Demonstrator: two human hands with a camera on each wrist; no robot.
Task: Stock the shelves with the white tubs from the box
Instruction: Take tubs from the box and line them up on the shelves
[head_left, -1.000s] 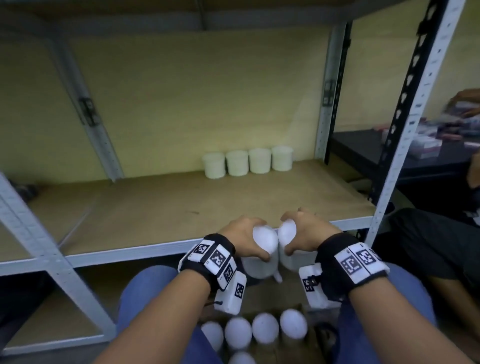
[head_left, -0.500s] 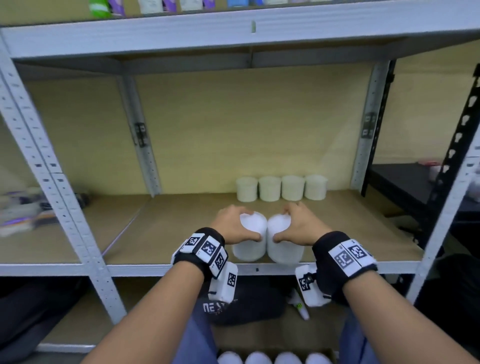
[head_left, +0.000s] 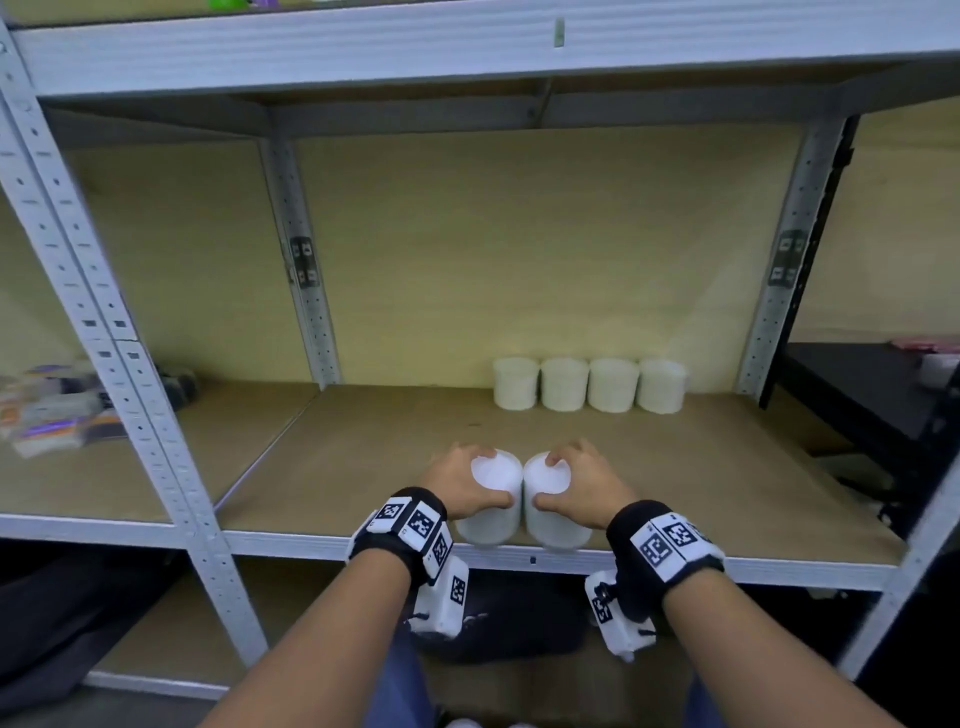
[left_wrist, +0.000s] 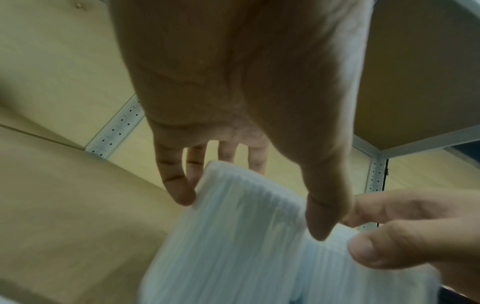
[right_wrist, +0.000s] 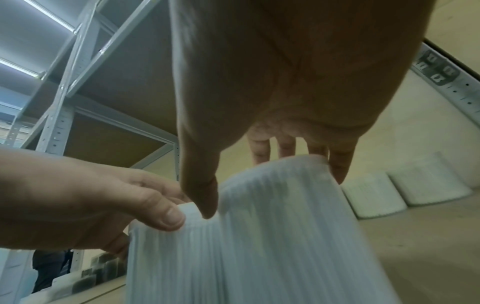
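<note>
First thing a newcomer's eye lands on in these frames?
The two white tubs side by side at the front edge of the shelf: the left hand grips the left tub by its top and the right hand grips the right tub. Next, the row of four tubs against the back wall, right of centre.

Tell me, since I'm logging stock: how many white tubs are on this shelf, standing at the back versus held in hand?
Tubs in the back row: 4
Tub in the left hand: 1
Tub in the right hand: 1
Total: 6
</note>
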